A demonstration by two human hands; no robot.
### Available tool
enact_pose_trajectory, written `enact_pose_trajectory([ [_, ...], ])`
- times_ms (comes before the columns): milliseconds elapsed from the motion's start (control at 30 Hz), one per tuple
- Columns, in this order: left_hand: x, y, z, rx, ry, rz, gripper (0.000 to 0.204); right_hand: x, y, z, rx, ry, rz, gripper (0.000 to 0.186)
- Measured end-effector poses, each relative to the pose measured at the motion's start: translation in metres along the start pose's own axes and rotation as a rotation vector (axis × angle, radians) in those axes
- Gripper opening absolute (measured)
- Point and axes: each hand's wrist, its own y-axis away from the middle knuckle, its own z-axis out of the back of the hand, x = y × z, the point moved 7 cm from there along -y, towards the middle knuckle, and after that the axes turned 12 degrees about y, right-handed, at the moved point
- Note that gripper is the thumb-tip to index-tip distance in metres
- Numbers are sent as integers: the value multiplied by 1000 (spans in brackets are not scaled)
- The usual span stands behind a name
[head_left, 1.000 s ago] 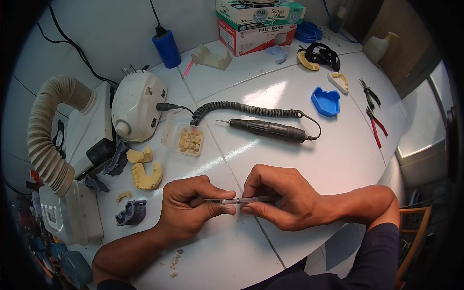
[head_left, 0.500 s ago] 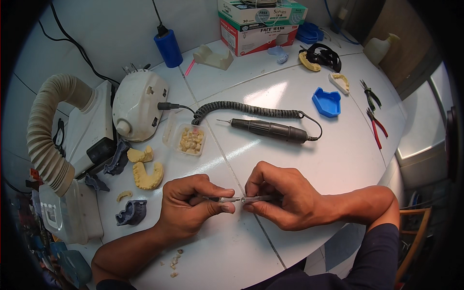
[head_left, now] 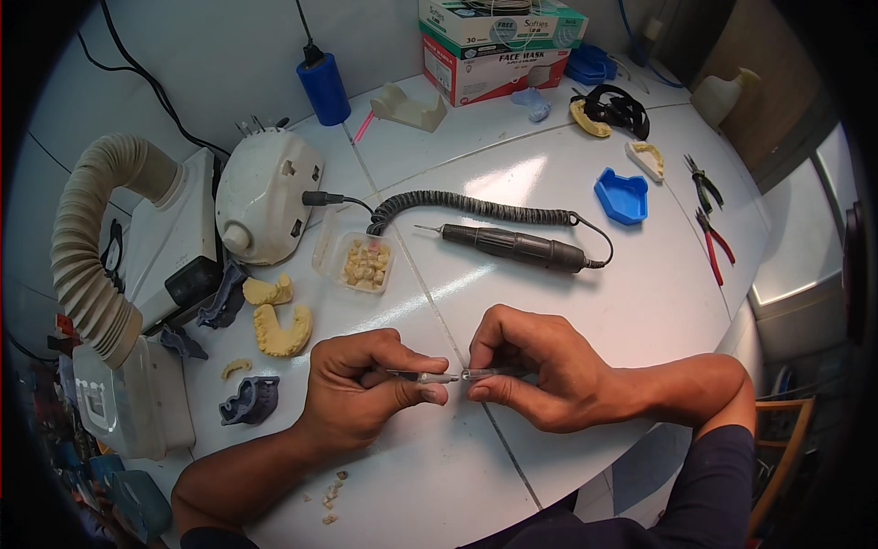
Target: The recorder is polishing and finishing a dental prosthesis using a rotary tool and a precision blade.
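Near the table's front, my left hand [head_left: 357,384] pinches a slim pen-like piece [head_left: 435,377] between thumb and forefinger, its pale narrow tip toward the right. Facing it, my right hand [head_left: 558,375] grips a clear tube [head_left: 477,373] with its open end toward that tip. A small gap separates the two pieces. The tube's far end is hidden in my right hand. Small tooth-coloured bits [head_left: 332,499] lie by my left forearm. Beyond my hands rests a black rotary handpiece [head_left: 512,247] with a thin bur.
A lidded clear box [head_left: 369,263] holds several artificial teeth. Yellow dental casts [head_left: 282,331] and a grey mould [head_left: 249,401] lie at left, near a white control unit [head_left: 265,197] and ribbed hose [head_left: 101,238]. Blue tray [head_left: 622,196], red-handled pliers [head_left: 713,245] and mask boxes [head_left: 494,69] stand farther off.
The tube in my right hand has drawn slightly away from the pen-like piece, widening the gap. My left hand stays almost in place. The whole view has shifted a little.
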Motion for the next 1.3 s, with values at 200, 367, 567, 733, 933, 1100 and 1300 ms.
enact_pose_trajectory([
  [200,-2,-1,-1,21,-18,-8,25,1,-1,0,11,23,7,24],
  [367,-4,-1,-3,39,-22,-39,24,1,-1,-1,21,18,14,23],
  [567,-2,0,-2,27,-41,-20,24,-1,0,-1,20,-11,11,23],
  [733,-1,0,-1,22,-69,-15,25,3,-1,3,-27,105,104,20],
  [933,-2,1,-1,16,-90,0,24,5,-1,3,-33,157,143,16],
  [1100,-3,0,-4,7,-27,-39,24,7,0,3,-32,17,88,23],
  [1300,0,1,3,10,-57,-20,26,1,1,2,-5,-59,23,27],
])
